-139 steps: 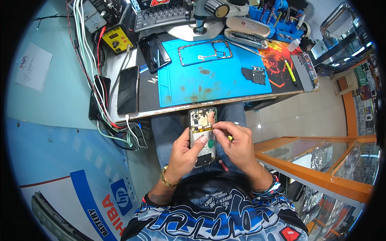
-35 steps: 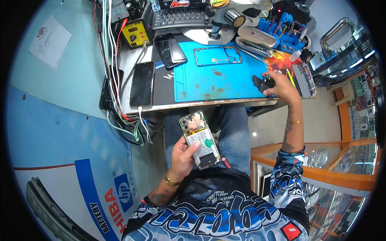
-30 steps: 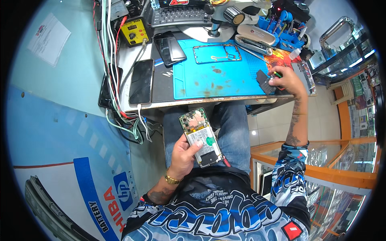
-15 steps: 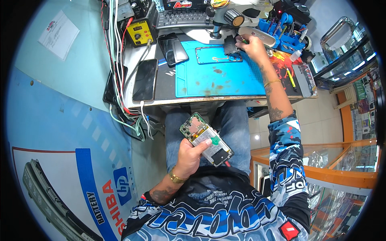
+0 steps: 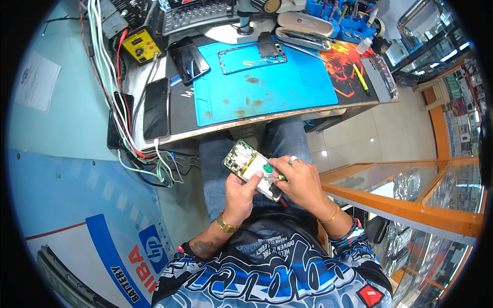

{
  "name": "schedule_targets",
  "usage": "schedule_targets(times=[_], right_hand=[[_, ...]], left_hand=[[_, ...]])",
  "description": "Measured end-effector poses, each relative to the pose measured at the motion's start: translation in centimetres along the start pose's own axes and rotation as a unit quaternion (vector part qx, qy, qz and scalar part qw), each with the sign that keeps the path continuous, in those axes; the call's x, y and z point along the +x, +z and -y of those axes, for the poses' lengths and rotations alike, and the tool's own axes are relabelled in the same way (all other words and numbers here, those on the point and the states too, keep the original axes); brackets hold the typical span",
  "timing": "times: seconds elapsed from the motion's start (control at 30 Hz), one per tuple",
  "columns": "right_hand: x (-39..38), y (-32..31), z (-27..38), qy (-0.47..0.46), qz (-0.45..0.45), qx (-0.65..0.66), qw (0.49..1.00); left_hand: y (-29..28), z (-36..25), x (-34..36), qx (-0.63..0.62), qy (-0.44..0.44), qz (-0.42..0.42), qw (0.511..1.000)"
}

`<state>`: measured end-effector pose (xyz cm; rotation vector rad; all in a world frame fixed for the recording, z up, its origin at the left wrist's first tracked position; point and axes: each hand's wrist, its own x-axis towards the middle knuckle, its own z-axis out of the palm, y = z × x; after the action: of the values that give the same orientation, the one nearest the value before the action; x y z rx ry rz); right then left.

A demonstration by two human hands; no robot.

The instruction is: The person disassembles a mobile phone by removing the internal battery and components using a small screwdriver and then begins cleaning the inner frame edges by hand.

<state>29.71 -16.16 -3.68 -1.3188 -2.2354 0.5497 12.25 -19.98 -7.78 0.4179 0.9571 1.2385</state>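
My left hand (image 5: 241,197) is closed around an opened phone (image 5: 241,163), thumb across its battery. The phone is tilted above my lap, with its circuit board bare at the upper end. A green tab (image 5: 267,168) lies on the battery. My right hand (image 5: 300,182) is closed in a pinch at the phone's right edge. Between its fingers shows a slim tool with a yellow-green end (image 5: 282,177); its tip is hidden, so I cannot tell its kind.
On the blue repair mat (image 5: 277,92) lie a phone frame (image 5: 223,64) and a dark cover piece (image 5: 267,49). Two phones, a black one (image 5: 156,108) and another (image 5: 187,59), lie left. An open case (image 5: 303,38), a blue tool holder (image 5: 354,33) and a yellow pen (image 5: 360,77) are right.
My right hand has come down from the dark cover piece at the back of the mat to the phone in my left hand. The view has shifted, so the bench sits further left.
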Motion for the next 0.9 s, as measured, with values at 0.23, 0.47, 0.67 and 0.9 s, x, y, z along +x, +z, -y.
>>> schedule_targets(times=[0.23, 0.47, 0.67, 0.9], right_hand=[[-0.8, 0.6, -0.8, -0.023, -0.015, 0.000, 1.000], [-0.6, 1.2, -1.7, -0.037, -0.011, 0.036, 0.999], [-1.9, 2.1, -2.4, -0.022, 0.010, 0.031, 0.999], [-2.5, 2.1, -3.0, 0.026, -0.009, 0.031, 0.999]], left_hand=[[-1.3, 2.0, -0.2, 0.078, 0.039, 0.023, 0.996], [-1.7, 1.9, -0.2, 0.102, 0.055, 0.039, 0.993], [-2.2, 3.1, -0.1, 0.123, 0.039, 0.038, 0.991], [-1.7, 3.5, 0.6, 0.159, 0.016, 0.064, 0.985]])
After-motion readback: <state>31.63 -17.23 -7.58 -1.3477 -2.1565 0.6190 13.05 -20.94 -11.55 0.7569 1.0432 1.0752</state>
